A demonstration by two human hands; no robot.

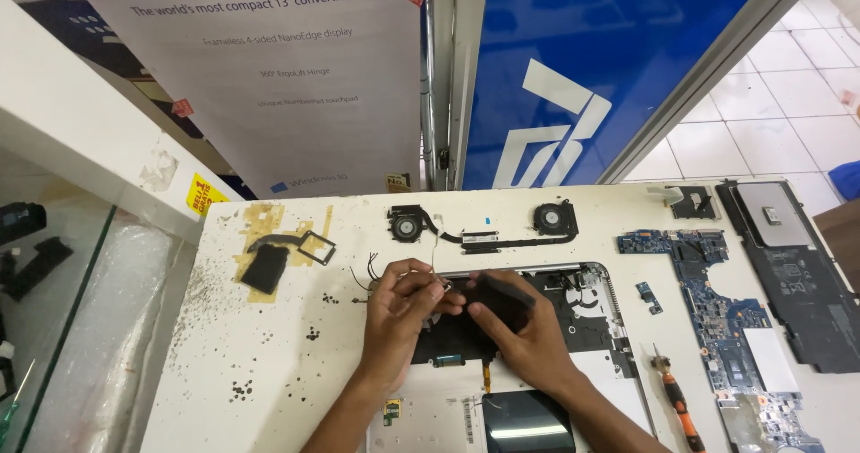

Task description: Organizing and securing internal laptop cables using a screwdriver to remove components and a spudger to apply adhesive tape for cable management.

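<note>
The white table (269,363) carries an opened laptop shell (591,327), the landmark here. Right of the shell lie a black battery (793,269) and a blue board (717,310). Behind the shell sits a twin-fan heat pipe (484,226). Over the shell's left half, the left hand (399,314) pinches thin wires (434,278) with narrow fingertips. The right hand (524,332) grips a black part (502,296), fingers curled round it. An orange screwdriver (681,408) lies just right of the shell.

A small flat black rectangular part (503,297) is held tilted above the opened silver laptop chassis (587,327) lying flat on the white worktop.
</note>
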